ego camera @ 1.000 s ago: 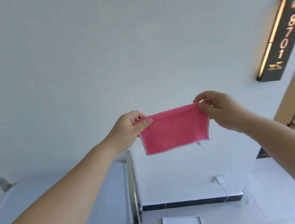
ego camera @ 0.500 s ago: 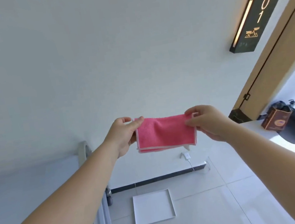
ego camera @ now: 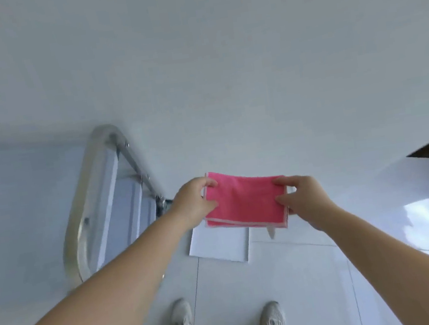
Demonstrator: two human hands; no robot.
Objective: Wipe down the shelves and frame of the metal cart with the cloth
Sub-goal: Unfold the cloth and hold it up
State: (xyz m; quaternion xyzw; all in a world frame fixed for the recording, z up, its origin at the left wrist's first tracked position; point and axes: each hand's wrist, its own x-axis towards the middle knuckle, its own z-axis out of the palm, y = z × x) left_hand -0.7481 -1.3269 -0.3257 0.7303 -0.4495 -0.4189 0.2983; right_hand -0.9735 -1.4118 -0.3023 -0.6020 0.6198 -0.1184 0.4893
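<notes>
- Cloth: pink, folded over, held in the air between both hands, to the right of the metal cart and clear of it.
- Left hand pinches the left edge; right hand pinches the right edge.
- Progress: judged at preparation; no cart surface contacted, so all shelves and frame remain to be wiped.

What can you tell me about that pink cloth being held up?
The pink cloth looks like soft terry with a pale stitched border. It is folded into a layered rectangle, held flat in the air above the floor. The left hand pinches its left edge, the right hand its right. A small pale tag hangs below.
</notes>
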